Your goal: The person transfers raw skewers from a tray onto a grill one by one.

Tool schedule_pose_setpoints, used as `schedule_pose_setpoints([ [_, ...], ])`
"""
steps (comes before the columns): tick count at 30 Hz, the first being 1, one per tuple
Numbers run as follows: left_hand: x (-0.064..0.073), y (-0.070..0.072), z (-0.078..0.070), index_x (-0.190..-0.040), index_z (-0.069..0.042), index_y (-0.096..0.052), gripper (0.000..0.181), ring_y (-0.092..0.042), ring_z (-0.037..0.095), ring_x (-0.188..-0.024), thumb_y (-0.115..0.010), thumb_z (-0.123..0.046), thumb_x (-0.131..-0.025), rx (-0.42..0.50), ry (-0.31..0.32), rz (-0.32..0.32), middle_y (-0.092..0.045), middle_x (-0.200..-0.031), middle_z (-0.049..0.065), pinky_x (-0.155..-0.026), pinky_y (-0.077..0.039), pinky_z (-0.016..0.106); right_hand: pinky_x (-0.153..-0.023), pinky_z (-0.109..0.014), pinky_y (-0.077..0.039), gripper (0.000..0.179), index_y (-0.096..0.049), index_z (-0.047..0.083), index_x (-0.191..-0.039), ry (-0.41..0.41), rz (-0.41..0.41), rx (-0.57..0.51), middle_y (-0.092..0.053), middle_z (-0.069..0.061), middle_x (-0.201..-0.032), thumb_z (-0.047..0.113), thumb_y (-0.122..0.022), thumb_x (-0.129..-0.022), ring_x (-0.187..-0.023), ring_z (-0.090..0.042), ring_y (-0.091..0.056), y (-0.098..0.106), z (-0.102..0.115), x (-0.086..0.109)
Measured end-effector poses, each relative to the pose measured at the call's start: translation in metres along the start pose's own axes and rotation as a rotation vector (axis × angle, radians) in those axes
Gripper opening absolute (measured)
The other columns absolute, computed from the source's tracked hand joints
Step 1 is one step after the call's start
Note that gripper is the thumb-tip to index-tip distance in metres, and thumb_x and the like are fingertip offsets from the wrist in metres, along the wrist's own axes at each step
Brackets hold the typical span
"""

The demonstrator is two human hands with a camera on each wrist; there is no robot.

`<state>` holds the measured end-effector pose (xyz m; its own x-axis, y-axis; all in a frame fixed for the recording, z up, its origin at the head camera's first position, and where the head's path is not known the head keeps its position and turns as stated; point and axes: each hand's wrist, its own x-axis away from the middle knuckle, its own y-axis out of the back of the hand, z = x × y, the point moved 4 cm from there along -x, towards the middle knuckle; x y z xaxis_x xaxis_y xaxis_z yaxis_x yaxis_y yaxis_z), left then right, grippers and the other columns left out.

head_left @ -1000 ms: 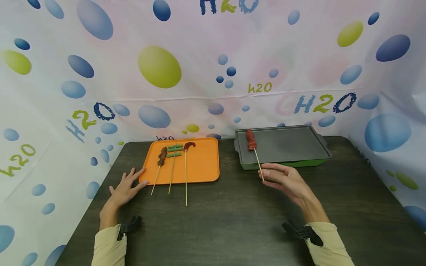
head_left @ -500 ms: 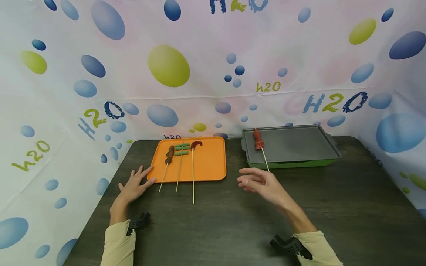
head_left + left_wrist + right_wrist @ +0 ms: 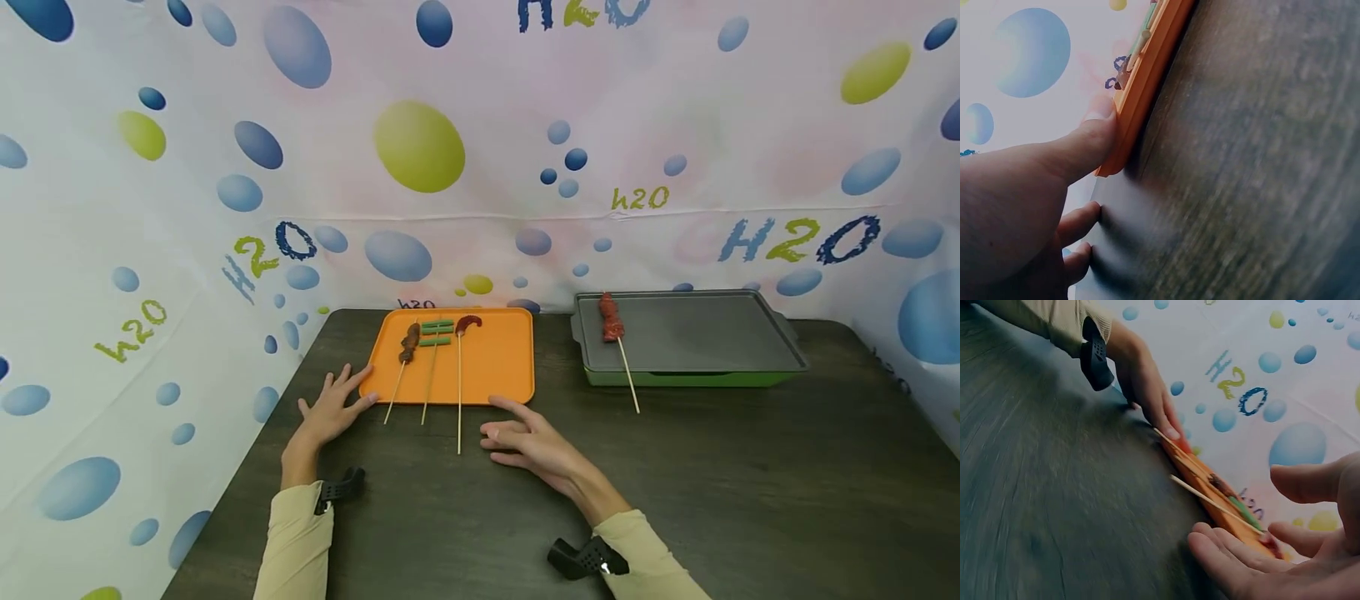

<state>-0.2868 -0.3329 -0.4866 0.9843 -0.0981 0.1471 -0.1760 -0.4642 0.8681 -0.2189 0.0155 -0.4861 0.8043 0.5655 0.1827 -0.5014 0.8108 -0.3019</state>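
Note:
My left hand [image 3: 330,414] rests at the near left corner of an orange tray [image 3: 498,358], fingers spread. In the left wrist view its thumb [image 3: 1088,144] touches the tray's rim. Three skewers lie on the tray with their sticks over the near edge: a brown meat skewer [image 3: 409,343], a green vegetable skewer [image 3: 437,341] and a skewer with a curled dark red piece [image 3: 468,322]. My right hand [image 3: 540,450] hovers empty just right of that last stick, fingers loosely extended. A red meat skewer [image 3: 611,321] lies on the grey griddle plate [image 3: 705,333].
Beneath the grey plate is a green base [image 3: 705,379], at the back right of the dark wooden table [image 3: 450,525]. A white sheet with blue and green ovals [image 3: 420,146] hangs behind and to the left. Each wrist wears a black strap [image 3: 588,557].
My right hand has let go of the red meat skewer on the griddle and moved left toward the tray. My left hand stays on the tray. The head view has turned slightly left.

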Motion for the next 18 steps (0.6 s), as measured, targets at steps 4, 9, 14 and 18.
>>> schedule_pose_setpoints([
  [4,-0.002,-0.001,-0.001,-0.164,-0.015,-0.027,0.074,0.005,0.056,-0.151,-0.052,-0.053,-0.105,-0.003,0.010,0.002,-0.006,-0.168,0.028,-0.100,0.015,0.086,-0.114,-0.051,-0.040,0.066,-0.017,0.008,-0.164,-0.032,-0.012,-0.163,-0.039,-0.033,-0.155,0.008,-0.050,-0.108,-0.143,-0.045,-0.042,-0.008,-0.006,-0.017],
  [9,-0.002,0.001,0.001,-0.164,-0.015,-0.027,0.075,0.006,0.055,-0.151,-0.052,-0.053,-0.105,0.002,0.028,0.005,-0.005,-0.168,0.028,-0.100,0.017,0.085,-0.114,-0.052,-0.040,0.063,-0.018,0.006,-0.164,-0.033,-0.061,-0.299,-0.039,-0.032,-0.155,0.006,-0.048,-0.109,-0.143,-0.044,-0.042,-0.019,-0.008,-0.036],
  [14,-0.004,-0.001,0.001,-0.163,-0.014,-0.027,0.076,0.006,0.056,-0.151,-0.053,-0.054,-0.104,0.004,0.028,0.013,-0.005,-0.167,0.029,-0.100,0.016,0.085,-0.101,-0.053,-0.052,0.062,-0.025,0.001,-0.161,-0.006,-0.129,-0.258,-0.049,-0.033,-0.147,0.007,-0.054,-0.107,-0.131,-0.043,-0.056,-0.024,-0.010,-0.046],
  [18,-0.006,-0.003,0.001,-0.164,-0.014,-0.026,0.076,0.006,0.056,-0.151,-0.051,-0.055,-0.104,-0.002,0.030,0.022,-0.005,-0.168,0.028,-0.100,0.017,0.085,-0.089,-0.046,-0.059,0.055,-0.040,-0.005,-0.153,0.022,-0.218,-0.184,-0.059,-0.032,-0.136,0.004,-0.060,-0.103,-0.114,-0.036,-0.069,-0.023,-0.011,-0.048],
])
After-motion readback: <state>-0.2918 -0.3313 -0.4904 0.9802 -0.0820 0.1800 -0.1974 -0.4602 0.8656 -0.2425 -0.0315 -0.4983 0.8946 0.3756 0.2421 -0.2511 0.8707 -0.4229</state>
